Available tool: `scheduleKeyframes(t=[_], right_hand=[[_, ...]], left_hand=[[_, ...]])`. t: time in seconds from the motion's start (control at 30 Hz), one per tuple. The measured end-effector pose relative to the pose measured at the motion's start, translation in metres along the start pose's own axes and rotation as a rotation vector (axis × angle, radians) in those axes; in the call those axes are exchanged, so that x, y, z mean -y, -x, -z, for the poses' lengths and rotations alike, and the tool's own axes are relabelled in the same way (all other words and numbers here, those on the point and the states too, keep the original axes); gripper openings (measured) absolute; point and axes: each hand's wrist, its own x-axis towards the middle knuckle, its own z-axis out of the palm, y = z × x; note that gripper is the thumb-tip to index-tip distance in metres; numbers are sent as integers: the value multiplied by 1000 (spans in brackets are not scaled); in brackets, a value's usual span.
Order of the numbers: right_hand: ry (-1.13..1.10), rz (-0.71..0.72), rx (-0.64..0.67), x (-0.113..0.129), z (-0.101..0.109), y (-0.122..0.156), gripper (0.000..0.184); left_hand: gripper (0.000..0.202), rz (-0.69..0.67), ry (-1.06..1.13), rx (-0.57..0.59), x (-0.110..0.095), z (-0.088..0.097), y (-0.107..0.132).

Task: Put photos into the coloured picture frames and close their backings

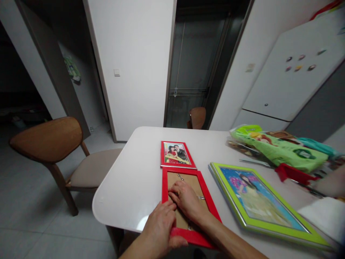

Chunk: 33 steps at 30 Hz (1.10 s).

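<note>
A red picture frame [212,207] lies face down near the table's front edge, its brown backing board [192,180] showing. Metal clips [180,176] sit along the backing's edges. My left hand [161,225] grips the frame's lower left side, thumb along the bottom bar and fingers on the left bar. Over the backing, my right hand [185,198] has its fingers bent together at the inner left edge; what lies under its fingertips is hidden. Touching the far end of this frame is a smaller-looking red frame [193,158], face up, with a picture of a couple.
Green-framed pictures [212,168] lie stacked at right. Behind them are a green plastic bag [285,151], a red object [292,174] and white paper [327,216]. A wooden chair [48,138] stands left of the white table [129,172]; another chair [197,117] is beyond its far edge.
</note>
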Motion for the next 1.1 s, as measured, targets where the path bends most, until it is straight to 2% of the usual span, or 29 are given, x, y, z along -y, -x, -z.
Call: scheduleKeyframes(t=[0.17, 0.37, 0.53, 0.67, 0.77, 0.83, 0.9, 1.0, 1.03, 1.1], right_hand=[[-8, -33, -34, -8, 4, -2, 21], [40, -275, -130, -43, 8, -29, 21], [22, -391, -165, -52, 3, -41, 17], [-82, -360, -196, -48, 8, -39, 18], [-189, -281, -232, -51, 21, -24, 22], [-234, -260, -276, -57, 34, -6, 27], [-373, -341, -380, -65, 46, 16, 33], [-866, -573, -549, -60, 51, 51, 39], [-1059, -623, -551, -51, 48, 60, 39], [-1351, -544, -390, -27, 37, 71, 37]], left_hand=[[43, 28, 10, 19, -3, 3, 0], [56, 33, 4, 22, -2, 0, 3], [59, 34, -28, 13, -3, -2, 5], [69, 62, -77, 43, -11, -6, -1], [60, 21, -131, 126, -16, -14, -7], [51, -23, -150, 118, -15, -19, -9], [43, -87, -132, 39, -12, -21, -6], [31, -180, 19, -161, -17, -15, -2], [28, -178, 105, -232, -22, -12, -2], [27, -125, 304, -344, -39, -7, -3]])
